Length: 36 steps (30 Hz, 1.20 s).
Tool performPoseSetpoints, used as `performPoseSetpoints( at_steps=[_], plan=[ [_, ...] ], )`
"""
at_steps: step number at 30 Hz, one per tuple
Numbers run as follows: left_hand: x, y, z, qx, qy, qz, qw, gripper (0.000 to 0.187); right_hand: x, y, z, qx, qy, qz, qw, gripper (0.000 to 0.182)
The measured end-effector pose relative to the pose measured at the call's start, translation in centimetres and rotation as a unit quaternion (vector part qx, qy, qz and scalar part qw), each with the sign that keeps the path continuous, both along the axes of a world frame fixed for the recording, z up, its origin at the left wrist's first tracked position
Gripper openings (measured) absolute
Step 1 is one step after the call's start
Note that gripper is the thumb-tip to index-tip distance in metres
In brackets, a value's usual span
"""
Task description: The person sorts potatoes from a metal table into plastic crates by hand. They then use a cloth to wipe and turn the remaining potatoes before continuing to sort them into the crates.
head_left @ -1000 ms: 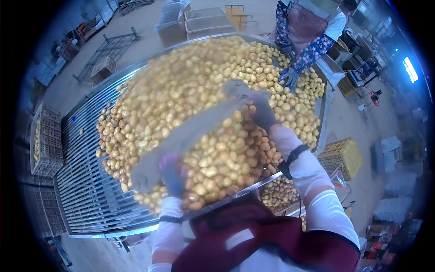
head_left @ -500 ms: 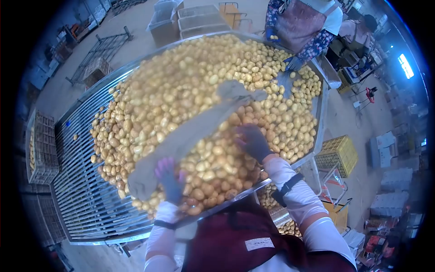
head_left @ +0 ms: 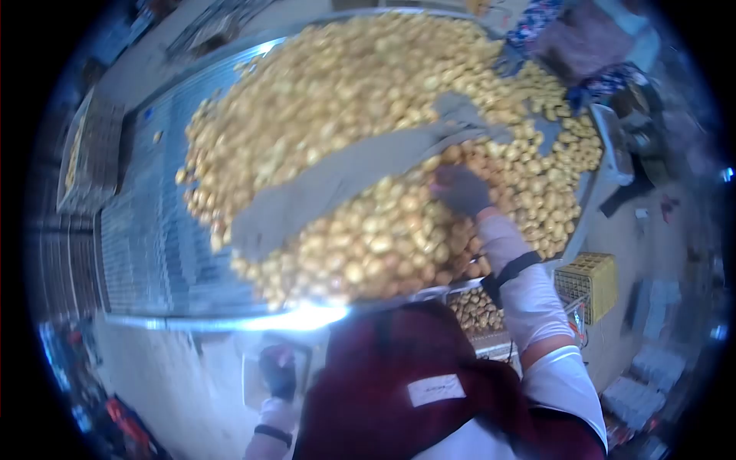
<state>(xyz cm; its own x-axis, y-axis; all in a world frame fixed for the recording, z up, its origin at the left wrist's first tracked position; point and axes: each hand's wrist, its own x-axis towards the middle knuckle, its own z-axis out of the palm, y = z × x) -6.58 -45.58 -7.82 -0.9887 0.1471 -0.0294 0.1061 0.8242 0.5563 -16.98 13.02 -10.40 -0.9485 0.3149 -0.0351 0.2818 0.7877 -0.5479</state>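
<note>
A big heap of yellow-brown potatoes (head_left: 337, 84) lies on a metal sorting table. My right hand (head_left: 464, 190), in a dark glove, reaches down onto the potatoes near the table's front right; its fingers point down and are too blurred to show whether they hold one. A long grey cloth (head_left: 337, 180) lies across the heap, its far end bunched up, left of that hand. My left hand (head_left: 278, 369), also gloved, is off the table, below its front edge and over a pale bin (head_left: 253, 379). Blur hides how its fingers are bent.
Slatted metal bars (head_left: 165, 238) form the table's left side. A crate (head_left: 93, 157) stands beyond them. A yellow crate (head_left: 586, 284) is on the floor at right. More potatoes (head_left: 475, 310) sit in a container below the front edge. Across the table, a co-worker's gloved hand (head_left: 510, 57) is at the heap.
My left hand has moved from the front potatoes down off the table to the pale bin. My right hand stays over the heap. The view has shifted, and the cloth still lies there.
</note>
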Motion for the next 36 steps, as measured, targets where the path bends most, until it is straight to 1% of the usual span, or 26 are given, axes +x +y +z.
performPoseSetpoints(
  at_steps=[1,2,3,4,5,6,7,8,11,12,13,14,15,16,17,19,22,23,24,25,27,28,32,33,34,36],
  plan=[
    [3.0,-3.5,-2.6,0.015,-0.086,-0.029,0.996,0.021,-0.1,-0.1,0.6,0.035,-0.027,0.006,0.999,0.049],
    [6.0,-6.4,-3.1,0.006,-0.231,-0.066,0.971,0.018,0.0,0.0,1.0,-0.028,-0.031,0.004,0.999,0.048],
    [8.0,-6.9,-3.1,-0.037,-0.273,-0.135,0.952,0.019,-0.1,-0.7,2.6,0.011,-0.029,0.026,0.999,0.045],
    [9.8,-7.3,-3.0,-0.074,-0.309,-0.206,0.926,0.020,0.1,-0.3,1.1,-0.024,0.008,0.009,1.000,0.046],
    [12.5,-7.5,-3.7,-0.029,-0.302,-0.076,0.950,0.022,-0.3,-1.0,3.3,0.003,-0.044,0.049,0.998,0.049],
    [14.6,-6.8,-3.3,0.015,-0.285,0.053,0.957,0.024,0.3,0.0,0.9,-0.066,-0.001,0.036,0.997,0.052],
    [15.9,-6.5,-3.0,0.025,-0.305,0.077,0.949,0.025,1.0,0.7,-1.7,-0.106,0.091,0.026,0.990,0.052],
    [15.7,-5.7,-2.3,0.040,-0.323,0.103,0.940,0.026,1.4,0.3,-0.9,-0.081,0.155,0.064,0.983,0.048],
    [16.5,-3.9,-2.5,0.054,-0.388,0.162,0.906,0.024,8.8,-2.7,3.3,0.008,0.190,0.023,0.981,0.023],
    [17.9,-4.0,-2.8,0.073,-0.405,0.156,0.898,0.024,13.7,-0.9,1.2,0.054,0.153,-0.026,0.986,0.020],
    [19.3,-4.0,-3.0,0.091,-0.422,0.151,0.889,0.025,17.8,-0.4,0.5,0.145,0.124,0.006,0.981,0.020],
    [21.3,-4.6,-4.7,0.128,-0.427,0.125,0.886,0.025,21.3,-0.8,0.8,0.028,0.040,-0.039,0.998,0.024],
    [23.6,-5.1,-7.4,0.164,-0.428,0.092,0.884,0.026,25.9,0.6,-1.5,0.080,-0.006,-0.043,0.996,0.024],
    [29.7,-5.1,-15.2,0.114,-0.383,0.051,0.915,0.023,30.3,2.0,-3.8,0.131,-0.052,-0.043,0.989,0.026],
    [30.4,-4.5,-15.0,0.166,-0.429,0.097,0.883,0.023,33.7,3.2,-5.2,0.141,-0.109,-0.052,0.983,0.025],
    [30.3,-3.7,-14.4,0.265,-0.509,0.167,0.802,0.023,36.5,3.3,-6.1,0.110,-0.199,-0.087,0.970,0.025],
    [30.2,-3.1,-15.8,0.273,-0.376,0.061,0.883,0.021,37.1,3.7,-5.6,0.079,-0.236,-0.111,0.962,0.024],
    [29.3,-2.9,-15.3,0.236,-0.389,0.027,0.890,0.020,37.1,3.7,-5.3,0.070,-0.240,-0.113,0.962,0.024],
    [27.3,-2.9,-13.5,0.198,-0.399,-0.011,0.895,0.020,37.0,3.9,-5.2,0.063,-0.241,-0.114,0.962,0.024],
    [25.3,-2.7,-11.6,0.158,-0.407,-0.053,0.898,0.020,37.0,4.2,-5.0,0.057,-0.242,-0.117,0.962,0.024],
    [21.5,-2.7,-8.2,0.120,-0.475,-0.077,0.868,0.025,37.4,4.1,-4.7,0.044,-0.242,-0.124,0.961,0.023],
    [20.3,-3.1,-7.6,0.104,-0.486,-0.088,0.863,0.025,37.6,4.1,-4.7,0.035,-0.237,-0.130,0.962,0.023],
    [19.8,-5.2,-9.3,0.058,-0.490,-0.049,0.868,0.027,39.8,3.6,-4.2,0.006,-0.233,-0.162,0.959,0.022],
    [20.7,-6.3,-11.2,0.050,-0.508,0.002,0.860,0.028,40.4,3.2,-4.3,-0.003,-0.233,-0.174,0.957,0.022],
    [21.0,-7.3,-11.8,0.041,-0.507,-0.006,0.861,0.027,41.0,2.8,-4.2,-0.008,-0.235,-0.184,0.954,0.022],
    [20.0,-8.9,-12.6,0.019,-0.484,-0.071,0.872,0.027,42.4,1.8,-4.1,-0.023,-0.243,-0.203,0.948,0.022]
  ],
)
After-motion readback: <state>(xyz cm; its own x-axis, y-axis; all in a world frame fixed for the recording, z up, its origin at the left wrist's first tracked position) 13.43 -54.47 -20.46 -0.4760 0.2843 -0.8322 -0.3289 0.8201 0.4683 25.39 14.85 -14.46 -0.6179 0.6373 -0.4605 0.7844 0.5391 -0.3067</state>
